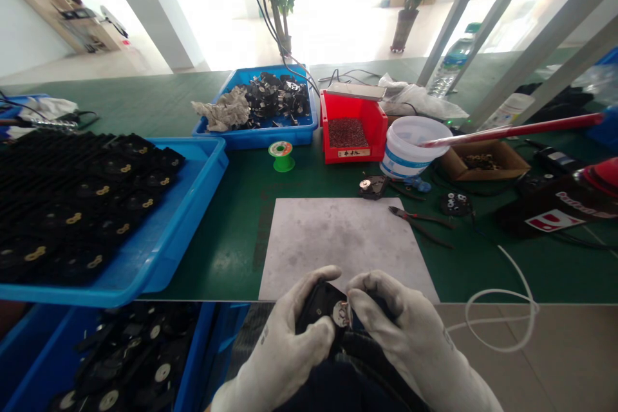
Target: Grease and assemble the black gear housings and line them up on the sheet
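My left hand, in a white glove, is wrapped round a black plastic housing just off the table's front edge. A round silvery metal part sits at the housing's right end. My right hand, gloved too, has its fingers closed in a pinch against the edge of that metal part. What lies between these fingers is hidden; something dark shows beneath them. Beyond both hands lies a grey-white work sheet.
A blue tray of black housings stands left, with a blue bin below. Behind are a blue tray of metal parts, a solder spool, a red bin and a white bucket. Cutting pliers lie right, near a dark bottle.
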Motion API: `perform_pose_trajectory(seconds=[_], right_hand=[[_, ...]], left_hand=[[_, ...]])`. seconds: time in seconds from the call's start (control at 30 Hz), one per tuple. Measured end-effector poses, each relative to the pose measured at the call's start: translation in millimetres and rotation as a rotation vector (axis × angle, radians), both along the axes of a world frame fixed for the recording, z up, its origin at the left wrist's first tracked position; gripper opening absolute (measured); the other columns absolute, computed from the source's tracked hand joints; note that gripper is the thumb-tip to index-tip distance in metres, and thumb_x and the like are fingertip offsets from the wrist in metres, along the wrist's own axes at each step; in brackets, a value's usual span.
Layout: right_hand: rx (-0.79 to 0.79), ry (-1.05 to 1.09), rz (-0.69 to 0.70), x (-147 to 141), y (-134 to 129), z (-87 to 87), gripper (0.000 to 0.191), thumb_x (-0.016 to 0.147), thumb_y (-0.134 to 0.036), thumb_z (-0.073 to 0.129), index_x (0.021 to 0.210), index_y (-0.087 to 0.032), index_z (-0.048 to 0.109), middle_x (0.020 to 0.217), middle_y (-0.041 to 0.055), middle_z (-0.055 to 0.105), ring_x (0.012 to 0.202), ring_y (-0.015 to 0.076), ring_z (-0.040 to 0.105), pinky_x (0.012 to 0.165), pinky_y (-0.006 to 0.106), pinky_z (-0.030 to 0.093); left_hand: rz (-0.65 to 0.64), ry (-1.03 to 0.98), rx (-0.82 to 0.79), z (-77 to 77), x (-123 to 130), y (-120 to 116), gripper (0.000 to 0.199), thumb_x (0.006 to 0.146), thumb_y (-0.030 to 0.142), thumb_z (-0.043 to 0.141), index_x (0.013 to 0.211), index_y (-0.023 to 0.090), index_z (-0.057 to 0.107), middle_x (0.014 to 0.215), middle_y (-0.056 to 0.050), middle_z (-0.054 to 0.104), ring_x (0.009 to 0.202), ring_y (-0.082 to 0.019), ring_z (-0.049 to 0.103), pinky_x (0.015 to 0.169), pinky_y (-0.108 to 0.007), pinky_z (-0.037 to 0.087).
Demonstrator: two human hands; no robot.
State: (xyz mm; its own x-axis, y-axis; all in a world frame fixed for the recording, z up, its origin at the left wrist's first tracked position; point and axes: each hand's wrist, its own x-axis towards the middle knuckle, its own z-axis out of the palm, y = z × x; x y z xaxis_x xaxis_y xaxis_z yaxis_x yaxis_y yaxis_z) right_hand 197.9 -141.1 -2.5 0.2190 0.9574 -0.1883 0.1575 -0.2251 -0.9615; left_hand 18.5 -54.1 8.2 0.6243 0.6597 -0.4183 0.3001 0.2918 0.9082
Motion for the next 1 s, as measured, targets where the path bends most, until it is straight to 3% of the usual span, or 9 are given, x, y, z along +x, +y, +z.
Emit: perform_pose_trajectory(seconds=[0.1,0.17,0.23,0.3,0.47,0.67,0.77,1.0], right_hand=[[-0.019,0.137,-0.083,-1,1,6.3,0.040,0.102,-0.059,0.061,0.096,-0.020,0.066,0.079,0.0010,0.066,0.069,0.0120,0.061,0.062,0.018,0.048],[-0.113,0.376,-0.150,1,1,11.4,0.055,0.099,-0.073,0.056,0.101,-0.019,0.065,0.072,0.0017,0.066,0.055,0.0113,0.055,0.049,0.019,0.040],[-0.246,0.586,-0.130,3,2,15.6,0.066,0.098,-0.081,0.046,0.103,-0.018,0.065,0.061,0.0024,0.064,0.042,0.0091,0.041,0.041,0.018,0.027],[-0.308,0.600,-0.088,6,2,18.4,0.067,0.101,-0.080,0.040,0.099,-0.018,0.066,0.053,0.0021,0.060,0.038,0.0088,0.033,0.040,0.019,0.022],[-0.097,0.261,-0.135,4,2,23.9,0.044,0.101,-0.058,0.059,0.078,-0.020,0.063,0.069,0.0022,0.060,0.062,0.0154,0.055,0.055,0.024,0.044],[0.431,-0.572,-0.115,-1,6,25.9,0.027,0.100,-0.022,0.062,0.073,-0.022,0.065,0.065,-0.0030,0.063,0.059,0.0095,0.060,0.060,0.024,0.043],[0.507,-0.658,-0.110,1,7,23.5,0.022,0.099,-0.020,0.064,0.077,-0.023,0.065,0.067,-0.0050,0.065,0.059,0.0088,0.060,0.061,0.024,0.043],[0.497,-0.669,-0.068,5,4,19.7,0.019,0.099,-0.019,0.066,0.080,-0.023,0.064,0.070,-0.0046,0.066,0.061,0.0090,0.063,0.062,0.024,0.045]], left_hand=[[0.013,-0.005,-0.020,4.0,1,1,0.067,0.081,0.031,0.065,0.146,0.018,0.058,0.122,-0.009,0.074,0.105,-0.027,0.069,0.084,-0.030,0.057],[0.035,-0.022,-0.045,6.6,1,3,0.069,0.082,0.034,0.067,0.148,0.019,0.058,0.128,-0.009,0.073,0.114,-0.030,0.068,0.089,-0.031,0.057],[0.046,-0.035,-0.049,8.4,0,5,0.068,0.083,0.034,0.068,0.149,0.020,0.058,0.132,-0.009,0.071,0.121,-0.031,0.067,0.094,-0.032,0.057],[0.044,-0.033,-0.046,8.6,-2,6,0.067,0.084,0.035,0.069,0.148,0.021,0.059,0.134,-0.008,0.071,0.122,-0.031,0.067,0.097,-0.033,0.057],[0.045,-0.025,0.004,5.3,-7,5,0.061,0.086,0.035,0.068,0.145,0.023,0.064,0.138,-0.006,0.070,0.128,-0.031,0.064,0.103,-0.034,0.054],[-0.007,-0.102,-0.020,7.4,-6,4,0.061,0.087,0.033,0.067,0.147,0.022,0.063,0.131,-0.007,0.073,0.119,-0.031,0.069,0.099,-0.037,0.057],[-0.010,-0.102,0.010,9.8,-6,4,0.060,0.087,0.034,0.068,0.146,0.022,0.065,0.132,-0.007,0.073,0.122,-0.031,0.069,0.101,-0.036,0.056],[-0.001,-0.096,0.001,10.2,-6,5,0.060,0.086,0.033,0.070,0.145,0.021,0.066,0.136,-0.006,0.072,0.128,-0.031,0.066,0.104,-0.033,0.055]])
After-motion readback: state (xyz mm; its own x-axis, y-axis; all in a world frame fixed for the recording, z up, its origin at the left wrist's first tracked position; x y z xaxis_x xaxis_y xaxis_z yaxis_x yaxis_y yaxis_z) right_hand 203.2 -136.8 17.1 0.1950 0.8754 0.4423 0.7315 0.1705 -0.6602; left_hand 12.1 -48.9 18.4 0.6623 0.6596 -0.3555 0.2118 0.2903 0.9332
